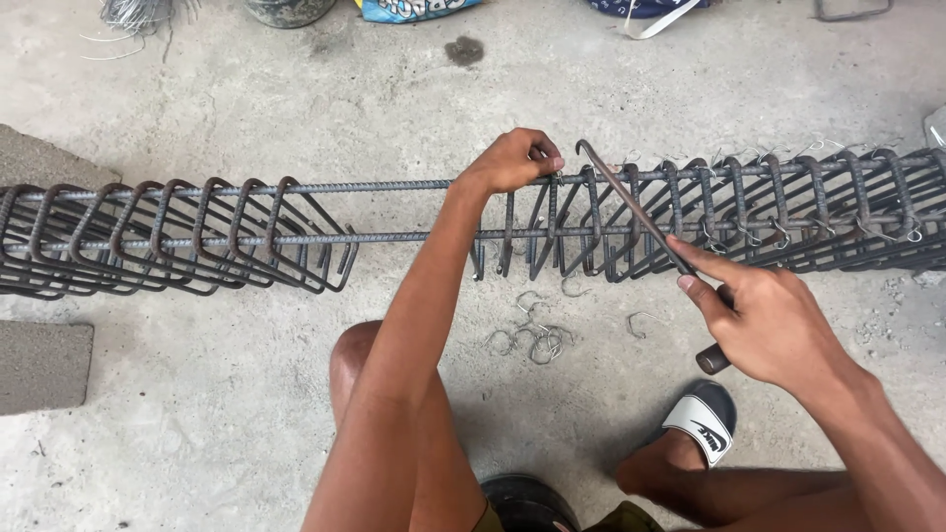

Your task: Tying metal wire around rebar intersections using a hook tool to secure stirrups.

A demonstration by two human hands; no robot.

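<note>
- My left hand (512, 161) is pinching closed at the top long bar (296, 185) of the rebar cage (690, 212), centre of frame, fingertips where a stirrup (552, 222) is crossing the bar. Likely gripping a tie wire there, but it's too small to tell.
- My right hand (774, 325) is wrapping closed around the handle of the hook tool (631, 205), lower right, index finger lying along the shaft. The hooked tip is sitting just right of my left fingers, near the top bar.
- The cage is running across the frame on the concrete floor (246, 394); the stirrups on the right are carrying wire ties, the bunch on the left is sitting apart with a gap between.
- Loose wire pieces (532, 335) are lying on the floor below the cage.
- For a clean tie, I reckon: keep the stirrup pinned square to the bar, catch both wire ends in the hook, twist snug without snapping the wire.
</note>
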